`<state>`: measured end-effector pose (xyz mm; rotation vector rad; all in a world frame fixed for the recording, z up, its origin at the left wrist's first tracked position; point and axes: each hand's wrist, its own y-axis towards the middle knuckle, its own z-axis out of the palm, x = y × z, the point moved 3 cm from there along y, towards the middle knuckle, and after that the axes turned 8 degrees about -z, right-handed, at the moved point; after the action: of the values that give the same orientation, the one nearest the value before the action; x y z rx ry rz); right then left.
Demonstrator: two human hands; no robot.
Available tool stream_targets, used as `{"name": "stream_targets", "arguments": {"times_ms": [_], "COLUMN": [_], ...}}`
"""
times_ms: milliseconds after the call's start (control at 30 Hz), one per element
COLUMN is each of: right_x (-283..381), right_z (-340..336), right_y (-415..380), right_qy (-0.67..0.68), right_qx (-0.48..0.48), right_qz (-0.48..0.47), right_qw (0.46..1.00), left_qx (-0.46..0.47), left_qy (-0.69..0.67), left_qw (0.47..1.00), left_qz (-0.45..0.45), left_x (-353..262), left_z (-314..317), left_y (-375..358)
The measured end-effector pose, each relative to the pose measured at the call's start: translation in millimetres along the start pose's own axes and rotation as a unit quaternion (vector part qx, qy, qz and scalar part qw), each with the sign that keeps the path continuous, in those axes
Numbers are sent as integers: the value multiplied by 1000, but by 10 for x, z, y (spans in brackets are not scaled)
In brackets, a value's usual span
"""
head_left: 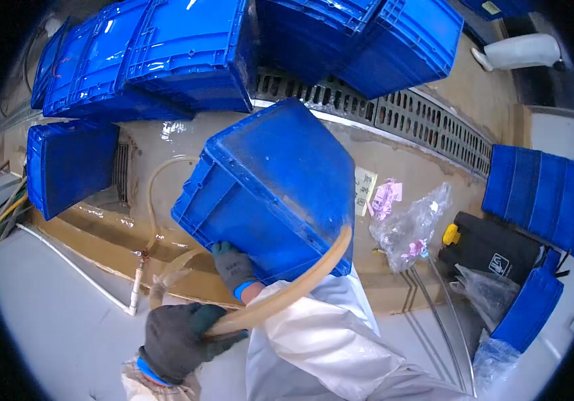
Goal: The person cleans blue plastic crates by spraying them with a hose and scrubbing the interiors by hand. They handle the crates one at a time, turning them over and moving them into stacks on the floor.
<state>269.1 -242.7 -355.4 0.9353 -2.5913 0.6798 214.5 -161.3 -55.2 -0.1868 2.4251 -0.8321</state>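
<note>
My gloved left hand (183,337) is closed round a thick tan hose (294,286). From there the hose arcs over my right forearm, and its far part lies against the blue crate. A blue crate (277,177) is tilted in front of me, with dark smudges on its broad face. My gloved right hand (235,266) grips the crate's near left edge, its fingers partly hidden. White sleeves cover both arms, with blue bands at the wrists.
Blue crates (187,40) stand along the back, beside a floor grate (420,120). At left are another blue crate (70,167) and a tap pipe (138,281). Plastic film (410,224), a black case (491,250) and folded blue crates (537,197) lie right. A person's white boot (521,52) shows top right.
</note>
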Motion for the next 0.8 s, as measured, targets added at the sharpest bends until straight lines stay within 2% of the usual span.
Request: {"name": "stream_targets", "arguments": {"times_ms": [67, 100, 167, 233, 267, 333, 500, 600, 667, 733, 800], "right_x": [-40, -66, -61, -137, -185, -280, -813, -1389, -1947, -2355, -2826], "right_z": [53, -10, 20, -322, -371, -456, -1019, -1536, -1816, -2325, -2604], "right_y": [-79, -116, -207, -228, -242, -256, -212, -34, 89, 194, 191], "right_qy": [-24, -50, 10, 56, 65, 79, 116, 146, 202, 251, 219], "right_qx": [8, 17, -63, 21, 28, 40, -19, -23, -169, -111, -165], "right_qz": [-24, -40, -53, 7, 4, -6, 7, 45, 56, 102, 67], "right_qw": [999, 998, 997, 998, 998, 996, 993, 988, 963, 956, 959], "left_qx": [-11, -51, -111, -207, -210, -256, -320, -332, -344, -336, -333], "left_qy": [7, 41, -13, -114, -155, -167, -196, -205, -210, -205, -233], "left_qw": [1000, 997, 981, 954, 938, 923, 893, 888, 880, 881, 876], "left_qz": [-27, -46, -158, -184, -227, -233, -247, -245, -251, -262, -261], "left_x": [32, 93, 188, 349, 357, 369, 339, 357, 342, 313, 348], "left_z": [-51, -123, -281, -316, -347, -313, -47, 119, 228, 327, 455], "left_y": [5, -22, -128, -262, -323, -386, -471, -516, -518, -495, -502]}}
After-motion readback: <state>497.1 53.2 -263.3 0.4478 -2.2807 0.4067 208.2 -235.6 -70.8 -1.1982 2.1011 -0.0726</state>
